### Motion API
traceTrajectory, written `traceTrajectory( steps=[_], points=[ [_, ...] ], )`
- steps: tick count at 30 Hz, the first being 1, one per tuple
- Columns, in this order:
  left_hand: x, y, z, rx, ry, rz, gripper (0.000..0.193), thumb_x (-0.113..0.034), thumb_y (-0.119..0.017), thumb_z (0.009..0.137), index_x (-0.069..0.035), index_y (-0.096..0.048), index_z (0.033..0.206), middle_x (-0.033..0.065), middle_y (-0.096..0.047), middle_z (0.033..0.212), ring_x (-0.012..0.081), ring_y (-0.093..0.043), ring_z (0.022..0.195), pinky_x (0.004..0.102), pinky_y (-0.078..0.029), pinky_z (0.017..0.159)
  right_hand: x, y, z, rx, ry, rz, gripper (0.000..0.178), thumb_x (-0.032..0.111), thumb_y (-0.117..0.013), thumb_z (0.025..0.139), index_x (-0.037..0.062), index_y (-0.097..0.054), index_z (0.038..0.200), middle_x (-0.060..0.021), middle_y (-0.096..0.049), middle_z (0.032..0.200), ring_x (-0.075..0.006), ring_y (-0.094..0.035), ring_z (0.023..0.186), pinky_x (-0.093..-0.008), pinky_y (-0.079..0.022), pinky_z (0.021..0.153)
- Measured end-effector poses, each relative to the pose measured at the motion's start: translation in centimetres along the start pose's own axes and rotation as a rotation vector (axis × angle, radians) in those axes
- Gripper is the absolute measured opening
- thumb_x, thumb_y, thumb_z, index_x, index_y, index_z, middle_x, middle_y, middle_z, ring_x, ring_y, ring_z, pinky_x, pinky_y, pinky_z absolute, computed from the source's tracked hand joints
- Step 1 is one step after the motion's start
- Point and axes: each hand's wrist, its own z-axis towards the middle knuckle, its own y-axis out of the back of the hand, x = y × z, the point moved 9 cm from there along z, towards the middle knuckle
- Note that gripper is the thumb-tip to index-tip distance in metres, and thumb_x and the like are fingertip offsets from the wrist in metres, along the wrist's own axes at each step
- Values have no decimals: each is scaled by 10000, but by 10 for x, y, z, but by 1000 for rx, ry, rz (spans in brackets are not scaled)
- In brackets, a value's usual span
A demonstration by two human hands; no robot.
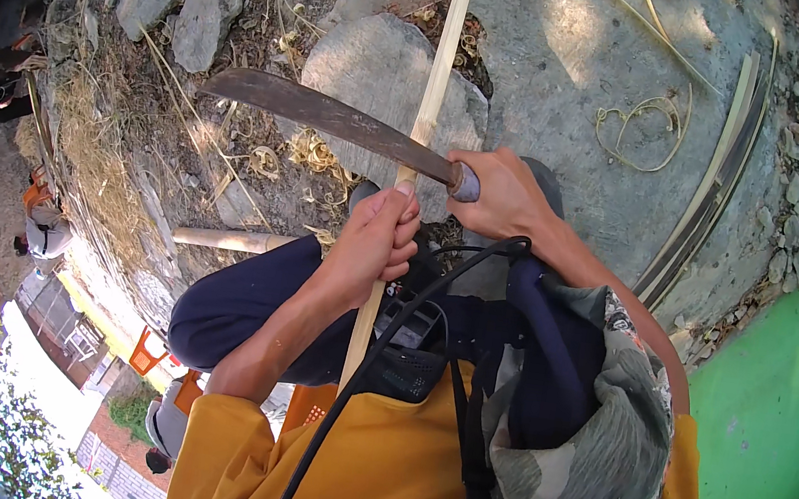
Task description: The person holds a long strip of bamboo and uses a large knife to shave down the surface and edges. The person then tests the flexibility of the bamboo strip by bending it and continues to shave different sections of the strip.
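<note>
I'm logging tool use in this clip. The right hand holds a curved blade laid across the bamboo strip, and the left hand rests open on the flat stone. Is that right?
Not quite. In the head view, the left hand is not open on the flat stone; it is closed around the bamboo strip. The rest holds: the right hand grips the curved blade, which lies across the strip.

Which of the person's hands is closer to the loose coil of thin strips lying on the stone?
Right. The right hand grips the big knife just left of the coil; the left hand holds the bamboo stick farther away.
</note>
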Motion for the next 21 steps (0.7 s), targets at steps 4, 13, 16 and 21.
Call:
traceTrajectory(
  steps=[4, 13, 16, 21],
  points=[
    [-2, -3, 0, -23, 0, 0, 367, -418, -423, 1094, -169, -373, 829, -90, -220, 605, 20, -184, 457, 224, -140, 401, -9, 1, 11, -6, 21, -82, 262, 142, -668, 698, 48, -678, 942, -206, -623, 698, -448, -619, 703, -455, -501, 644],
    [0, -7, -6, -28, -20, 22, 358, -399, -419, 1096, -167, -370, 829, -86, -224, 605, 25, -185, 457, 224, -140, 405, 3, 6, 10, -14, 10, -175, 307, 161, -648, 686, 67, -738, 964, -219, -680, 758, -450, -663, 754, -486, -541, 701],
    [-2, 0, -4, -50, -11, 18, 357, -407, -413, 1098, -167, -373, 838, -87, -225, 603, 27, -181, 446, 227, -144, 399, 2, 2, 15, 15, -43, -75, 311, 162, -647, 685, 85, -741, 971, -212, -682, 747, -441, -664, 738, -484, -542, 697],
    [-2, -3, -1, -46, -21, 49, 364, -419, -413, 1095, -166, -371, 837, -86, -228, 606, 26, -183, 449, 226, -146, 398, 0, 3, 15, 25, -8, -74, 311, 161, -665, 694, 48, -722, 979, -228, -656, 736, -454, -644, 740, -470, -529, 687]
  ],
)
